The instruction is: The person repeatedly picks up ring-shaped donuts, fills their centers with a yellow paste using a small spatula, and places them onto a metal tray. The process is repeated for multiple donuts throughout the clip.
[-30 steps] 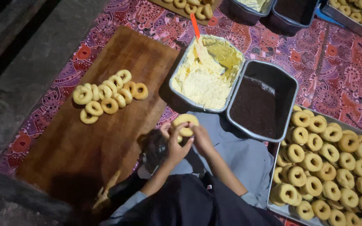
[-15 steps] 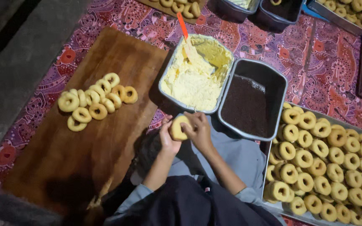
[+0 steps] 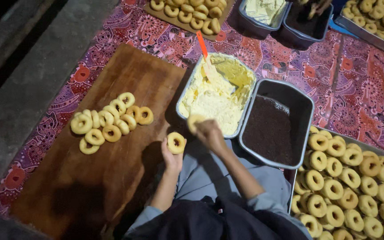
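Left hand grips ring-shaped pale doughnut half over wooden board. Right hand pinches second half, blurred, above metal tray of lumpy yellow cream. Dark-sprinkle tray adjacent.

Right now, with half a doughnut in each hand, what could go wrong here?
The right hand holds its doughnut half over the cream tin's rim; it might slip into the cream. The chocolate sprinkle tin sits against the forearm, so an elbow nudge could spill it. The left hand pinches its half loosely.
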